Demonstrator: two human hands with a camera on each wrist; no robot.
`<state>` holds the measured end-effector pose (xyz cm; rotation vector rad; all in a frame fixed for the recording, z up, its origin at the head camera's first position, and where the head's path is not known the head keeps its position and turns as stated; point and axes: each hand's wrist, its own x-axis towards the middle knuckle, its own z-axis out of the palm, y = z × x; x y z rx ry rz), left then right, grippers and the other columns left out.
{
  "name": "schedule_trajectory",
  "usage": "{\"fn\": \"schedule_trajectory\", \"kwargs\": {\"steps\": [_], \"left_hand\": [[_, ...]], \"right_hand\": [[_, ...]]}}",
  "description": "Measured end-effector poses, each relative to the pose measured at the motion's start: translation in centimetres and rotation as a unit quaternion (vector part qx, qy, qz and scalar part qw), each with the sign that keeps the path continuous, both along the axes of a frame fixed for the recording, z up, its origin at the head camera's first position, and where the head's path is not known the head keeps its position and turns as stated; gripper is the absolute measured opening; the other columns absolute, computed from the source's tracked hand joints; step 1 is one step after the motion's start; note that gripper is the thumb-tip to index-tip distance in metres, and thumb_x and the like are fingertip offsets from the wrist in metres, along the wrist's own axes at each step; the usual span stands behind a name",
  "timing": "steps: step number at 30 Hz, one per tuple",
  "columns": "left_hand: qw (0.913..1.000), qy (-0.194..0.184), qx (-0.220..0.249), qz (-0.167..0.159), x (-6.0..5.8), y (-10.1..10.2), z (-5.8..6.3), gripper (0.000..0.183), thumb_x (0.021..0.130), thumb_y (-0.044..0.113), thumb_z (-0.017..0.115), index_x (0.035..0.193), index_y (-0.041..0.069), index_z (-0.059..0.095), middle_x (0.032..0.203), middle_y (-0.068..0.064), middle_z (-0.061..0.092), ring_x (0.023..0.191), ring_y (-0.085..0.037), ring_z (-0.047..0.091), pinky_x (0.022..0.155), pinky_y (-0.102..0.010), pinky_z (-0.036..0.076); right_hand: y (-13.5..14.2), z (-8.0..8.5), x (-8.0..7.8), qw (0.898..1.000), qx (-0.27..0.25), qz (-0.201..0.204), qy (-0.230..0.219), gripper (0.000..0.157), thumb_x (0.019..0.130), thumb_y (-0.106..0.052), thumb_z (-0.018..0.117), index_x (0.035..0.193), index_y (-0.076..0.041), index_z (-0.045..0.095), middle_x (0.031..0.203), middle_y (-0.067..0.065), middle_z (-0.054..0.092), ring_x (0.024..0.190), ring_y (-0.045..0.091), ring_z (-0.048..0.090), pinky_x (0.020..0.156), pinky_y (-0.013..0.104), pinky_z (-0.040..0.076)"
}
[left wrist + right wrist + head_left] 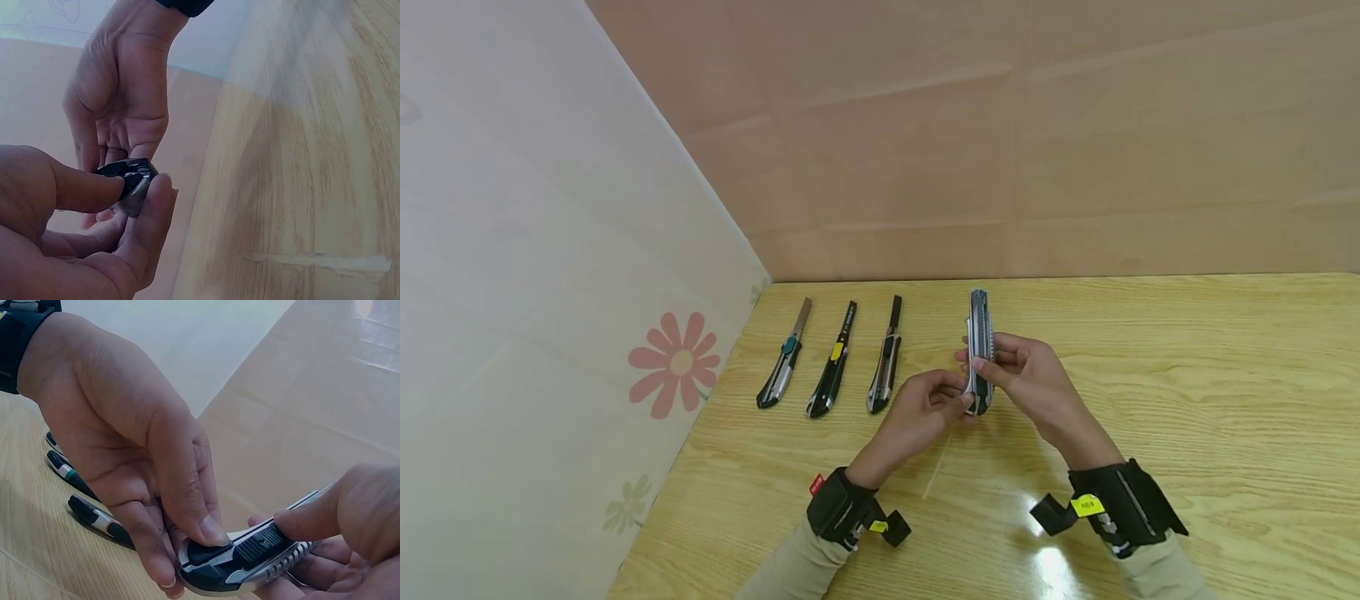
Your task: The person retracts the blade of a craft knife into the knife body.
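Upright between both hands is a silver-and-black snap-off utility knife [979,333]. My left hand [922,410] pinches its lower end; in the right wrist view the left thumb [214,530] presses on the black end. My right hand [1043,385] grips the middle of the body, its thumb on the ribbed black slider [259,544]. No bare blade shows on this knife. To the left of the hands lie a teal-and-black utility knife [780,373], a black-and-yellow one [827,379] and a silver-and-black one [883,372], each with its blade out.
All this is over a wood-grain table [1187,375]. A pinkish-brown sheet [1000,150] hangs behind it, and a pale wall covering with flowers [527,292] stands on the left. A thin light mark [936,471] runs along the tabletop near the left wrist.
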<state>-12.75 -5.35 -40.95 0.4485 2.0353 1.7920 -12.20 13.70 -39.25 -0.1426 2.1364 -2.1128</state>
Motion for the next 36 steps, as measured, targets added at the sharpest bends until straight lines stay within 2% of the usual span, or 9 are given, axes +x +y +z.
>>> {"fn": "schedule_trajectory", "kwargs": {"steps": [11, 19, 27, 33, 36], "left_hand": [[0.9999, 0.002, -0.010, 0.001, 0.01, 0.00, 0.08, 0.023, 0.101, 0.003, 0.063, 0.121, -0.008, 0.063, 0.101, -0.013, 0.065, 0.093, -0.039, 0.070, 0.087, -0.053, 0.058], [0.9999, 0.006, -0.008, 0.004, 0.00, 0.02, 0.01, 0.022, 0.100, 0.000, 0.063, 0.120, -0.008, 0.063, 0.101, -0.011, 0.065, 0.095, -0.038, 0.071, 0.087, -0.053, 0.058], [0.9999, 0.006, -0.011, 0.002, -0.06, 0.00, -0.11, 0.022, 0.100, 0.002, 0.064, 0.120, -0.008, 0.063, 0.101, -0.012, 0.065, 0.094, -0.037, 0.071, 0.087, -0.051, 0.059], [0.9999, -0.008, -0.006, -0.004, -0.03, -0.10, -0.09, 0.023, 0.101, 0.003, 0.063, 0.121, -0.008, 0.063, 0.103, -0.013, 0.066, 0.097, -0.039, 0.071, 0.088, -0.050, 0.059], [0.9999, -0.012, -0.004, -0.007, 0.06, -0.09, 0.01, 0.023, 0.101, 0.005, 0.063, 0.121, -0.007, 0.063, 0.104, -0.012, 0.066, 0.099, -0.042, 0.070, 0.088, -0.050, 0.059]], "right_hand": [[0.08, 0.08, -0.09, 1.000, -0.005, 0.009, -0.003, 0.048, 0.102, -0.004, 0.063, 0.146, 0.008, 0.049, 0.131, 0.020, 0.067, 0.120, 0.026, 0.066, 0.096, 0.019, 0.051], [0.16, 0.12, -0.05, 1.000, -0.013, 0.018, -0.004, 0.053, 0.100, 0.001, 0.064, 0.149, 0.008, 0.044, 0.134, 0.022, 0.065, 0.124, 0.031, 0.063, 0.096, 0.021, 0.052], [0.24, 0.19, -0.08, 1.000, -0.002, 0.020, -0.003, 0.051, 0.099, -0.001, 0.066, 0.147, 0.005, 0.048, 0.133, 0.021, 0.066, 0.125, 0.033, 0.062, 0.096, 0.021, 0.052], [0.33, 0.07, -0.03, 1.000, 0.010, 0.021, -0.004, 0.050, 0.101, -0.004, 0.065, 0.147, 0.005, 0.049, 0.133, 0.020, 0.066, 0.124, 0.032, 0.063, 0.095, 0.020, 0.052], [0.53, 0.09, 0.03, 0.999, 0.027, 0.024, -0.003, 0.050, 0.101, -0.008, 0.065, 0.148, 0.003, 0.050, 0.133, 0.017, 0.067, 0.124, 0.030, 0.064, 0.099, 0.025, 0.051]]}}
